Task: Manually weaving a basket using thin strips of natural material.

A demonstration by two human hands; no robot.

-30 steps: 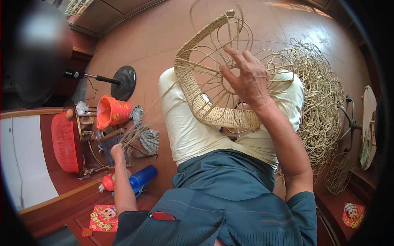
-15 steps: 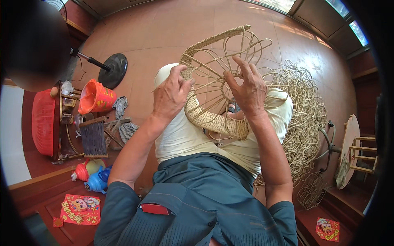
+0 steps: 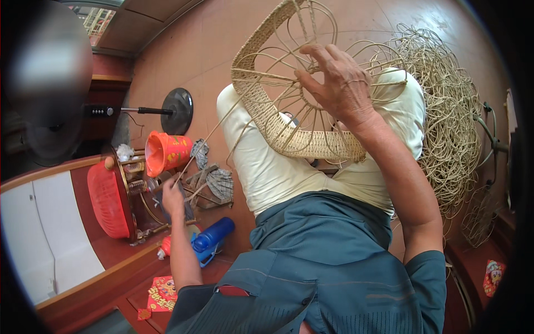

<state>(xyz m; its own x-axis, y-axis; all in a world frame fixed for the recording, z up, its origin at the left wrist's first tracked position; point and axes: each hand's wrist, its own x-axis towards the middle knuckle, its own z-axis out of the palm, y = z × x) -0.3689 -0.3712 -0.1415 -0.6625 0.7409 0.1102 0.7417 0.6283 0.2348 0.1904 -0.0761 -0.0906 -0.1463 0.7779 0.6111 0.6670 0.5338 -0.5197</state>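
Brown floor tiles (image 3: 206,61) are surrounding the weave (image 3: 334,146), which is lying over the person's knees (image 3: 409,100). Left of the weave, a fan (image 3: 100,111) is standing near a red bucket (image 3: 181,151); right of it, a cord heap (image 3: 448,122) is sprawling. Below-left of the weave, a red paper (image 3: 163,293) is bearing gold characters. The left hand (image 3: 173,199), left of the weave, is pinching a strand (image 3: 214,132). The right hand (image 3: 340,82) is resting over the weave's spokes (image 3: 328,119), thumb and forefinger standing apart; whether it is gripping, I cannot tell.

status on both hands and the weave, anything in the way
Left hand out wide, holding cord taut. Right hand at the weave. Weave above lap. Possible snag: pile beside right knee.
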